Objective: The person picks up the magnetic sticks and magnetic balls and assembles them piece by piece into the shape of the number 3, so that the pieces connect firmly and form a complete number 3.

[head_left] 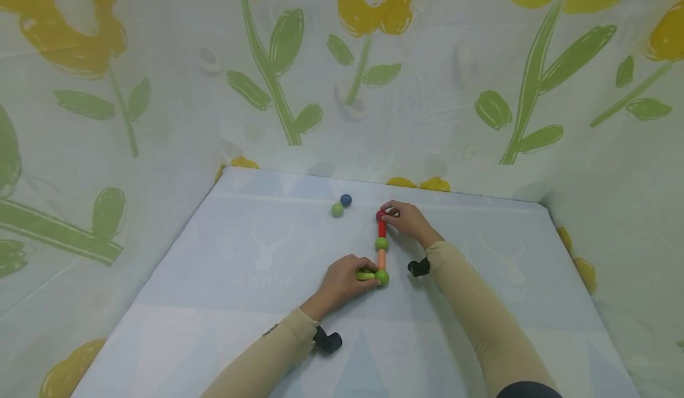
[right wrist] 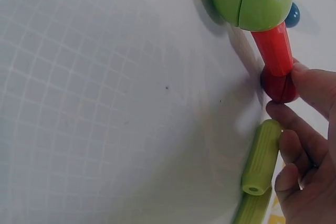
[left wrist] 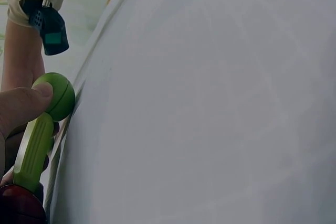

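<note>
A chain of toy balls and rods lies on the table. In the head view it runs from a red ball (head_left: 380, 215) through a red rod (head_left: 382, 230), a green ball (head_left: 382, 244) and an orange rod (head_left: 382, 260) to a nearer green ball (head_left: 382, 277). My left hand (head_left: 344, 280) grips the light green rod (left wrist: 32, 153) at this near ball, thumb on the ball. A dark red ball (left wrist: 22, 204) sits at the rod's other end. My right hand (head_left: 410, 222) pinches the far red ball. Light green rods (right wrist: 262, 157) show beside its fingers; whether held, I cannot tell.
A loose green ball (head_left: 337, 210) and a blue ball (head_left: 346, 200) rest near the table's far edge, left of the chain. Behind the pale-covered table (head_left: 256, 279) hangs a flowered cloth (head_left: 417, 107). Black wrist cameras (head_left: 328, 341) jut from both sleeves.
</note>
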`<state>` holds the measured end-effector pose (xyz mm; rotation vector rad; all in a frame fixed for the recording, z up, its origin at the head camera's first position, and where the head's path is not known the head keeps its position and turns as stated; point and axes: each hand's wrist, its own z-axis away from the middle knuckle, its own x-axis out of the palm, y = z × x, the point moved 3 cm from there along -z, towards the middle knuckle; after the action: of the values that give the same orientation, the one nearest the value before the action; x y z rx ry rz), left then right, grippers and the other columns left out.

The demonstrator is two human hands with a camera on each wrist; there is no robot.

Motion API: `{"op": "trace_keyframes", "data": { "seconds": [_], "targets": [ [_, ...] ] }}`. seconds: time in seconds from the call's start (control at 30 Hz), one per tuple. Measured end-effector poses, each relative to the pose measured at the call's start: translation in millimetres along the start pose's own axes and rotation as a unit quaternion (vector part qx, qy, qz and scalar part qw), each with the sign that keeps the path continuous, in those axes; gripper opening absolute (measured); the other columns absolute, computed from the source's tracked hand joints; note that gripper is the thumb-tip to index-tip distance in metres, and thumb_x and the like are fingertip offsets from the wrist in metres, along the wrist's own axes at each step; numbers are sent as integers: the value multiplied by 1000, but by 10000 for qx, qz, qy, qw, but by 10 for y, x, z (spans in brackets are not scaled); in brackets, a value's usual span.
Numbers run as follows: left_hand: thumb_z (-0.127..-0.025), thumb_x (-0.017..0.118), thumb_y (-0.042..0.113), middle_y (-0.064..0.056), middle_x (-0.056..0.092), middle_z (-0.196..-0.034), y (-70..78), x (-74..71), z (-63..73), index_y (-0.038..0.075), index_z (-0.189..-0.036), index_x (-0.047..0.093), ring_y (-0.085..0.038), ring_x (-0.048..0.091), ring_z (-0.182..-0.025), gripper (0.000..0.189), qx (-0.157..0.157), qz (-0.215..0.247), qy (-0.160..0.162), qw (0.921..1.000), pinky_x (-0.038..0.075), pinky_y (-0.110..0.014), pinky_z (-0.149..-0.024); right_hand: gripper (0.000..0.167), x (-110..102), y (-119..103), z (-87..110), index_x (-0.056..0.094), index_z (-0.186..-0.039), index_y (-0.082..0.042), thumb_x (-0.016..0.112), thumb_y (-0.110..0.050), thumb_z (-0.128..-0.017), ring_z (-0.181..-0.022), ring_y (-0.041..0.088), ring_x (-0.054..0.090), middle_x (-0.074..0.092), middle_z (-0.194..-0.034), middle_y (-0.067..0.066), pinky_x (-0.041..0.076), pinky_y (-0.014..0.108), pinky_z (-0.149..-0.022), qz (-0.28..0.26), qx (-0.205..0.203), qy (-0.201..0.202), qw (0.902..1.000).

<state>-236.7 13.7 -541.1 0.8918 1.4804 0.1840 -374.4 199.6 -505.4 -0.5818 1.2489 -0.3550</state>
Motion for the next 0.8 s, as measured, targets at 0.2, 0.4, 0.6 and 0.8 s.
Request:
{"op": "trace_keyframes", "data": {
  "seconds": [0.2, 0.4, 0.6, 0.8],
  "targets": [
    [-82, 76, 44, 17, 67, -89, 14, 2, 3, 30, -105, 74, -2, 49, -76, 26, -4, 29, -44, 10000, 40, -18, -69, 33, -30, 25, 24, 61, -127, -24, 64, -31, -95, -106, 27, 57, 66, -122, 8, 51, 36, -81, 149, -150, 172, 9996],
    [-82, 76, 44, 17, 67, -89, 31, -7, 5, 30, -105, 74, -2, 49, -76, 27, -38, 63, -74, 9999, 40, -17, -68, 29, -88, 100, 51, 63, -123, -23, 64, -27, -95, -101, 25, 56, 67, -117, 7, 52, 32, -76, 146, -249, 385, 9988],
    [-82, 77, 43, 17, 67, -89, 23, -1, 2, 31, -105, 74, -2, 50, -77, 26, -24, 121, -76, 9999, 41, -18, -69, 28, -121, 231, 80, 63, -122, -20, 64, -27, -95, -98, 24, 57, 66, -113, 7, 52, 31, -75, 221, -215, 493, 9983],
    [-82, 77, 43, 18, 67, -90, 7, 2, -5, 32, -104, 74, -2, 51, -79, 25, -42, 75, -57, 9999, 42, -18, -71, 27, -128, 341, 116, 66, -118, -17, 67, -24, -93, -98, 25, 56, 65, -109, 8, 51, 35, -82, 390, -146, 515, 9978]
  ]
}}
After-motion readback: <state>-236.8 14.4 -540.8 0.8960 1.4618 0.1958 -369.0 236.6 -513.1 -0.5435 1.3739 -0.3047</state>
